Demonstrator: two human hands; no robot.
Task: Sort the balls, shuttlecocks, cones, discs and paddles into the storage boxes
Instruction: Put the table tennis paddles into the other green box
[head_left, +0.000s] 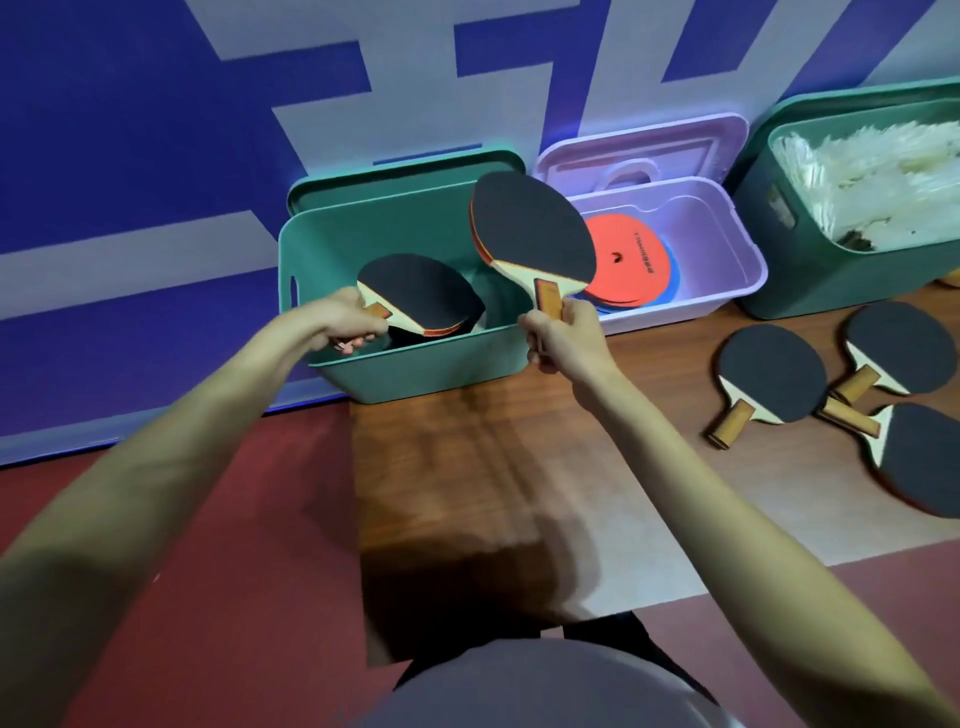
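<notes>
right of the green box (415, 374), the shuttlecock box (779, 291) and one loose paddle (930, 467) are cut by the frame's edge.

Showing black rubber, pale wood and tan handles on paddles (769, 371); red edging on raised paddle (532, 228). Showing teal on near storage box (415, 374), darker green on right box (779, 280), lilac on middle box (727, 244). Displaying orange-red disc (631, 260) with black print, over blue. Showing white shuttlecocks (872, 176); brown wood-grain tabletop (519, 457); blue-and-pale-grey wall (156, 130); maroon floor (208, 597).
</notes>
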